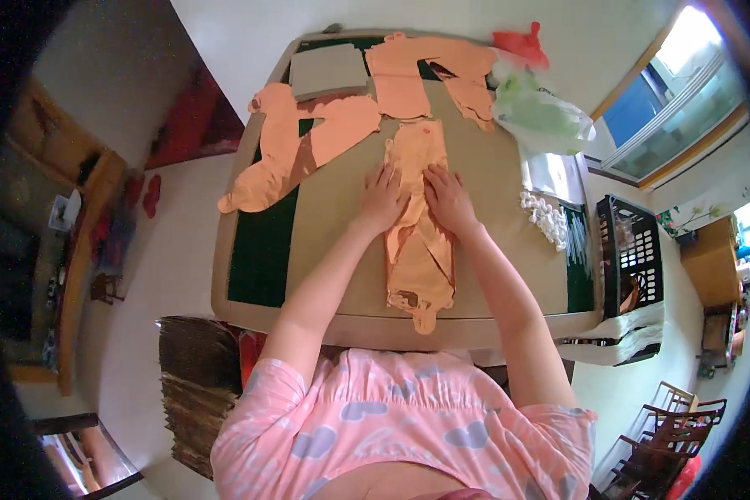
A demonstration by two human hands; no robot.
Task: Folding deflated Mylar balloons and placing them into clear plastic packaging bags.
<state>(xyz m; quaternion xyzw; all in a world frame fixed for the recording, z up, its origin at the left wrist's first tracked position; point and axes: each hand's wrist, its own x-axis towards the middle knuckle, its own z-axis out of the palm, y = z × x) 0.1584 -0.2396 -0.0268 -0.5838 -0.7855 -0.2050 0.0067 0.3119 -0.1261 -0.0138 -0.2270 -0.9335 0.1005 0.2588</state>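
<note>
While the left hand [383, 200] and right hand [450, 200] rest flat, apart, on the orange garment [419, 246] beneath them, smoothing seems underway, and the next move likely calls for even pressure between them.

Your left hand [381, 198] lay palm down on the left side of a folded orange garment [419, 258], and your right hand [448, 198] lay on its right side. The garment stretched from near to far along the middle of the table [333, 267]. A second orange garment [279, 158] lay spread to your left, a third orange garment [400, 75] lay beyond your hands, and a flat grey stack [329, 71] sat far left. To your right were a green-and-white plastic bag [541, 112], small white pieces [544, 218] and, just beyond the table's right edge, a black crate [637, 242]
</note>
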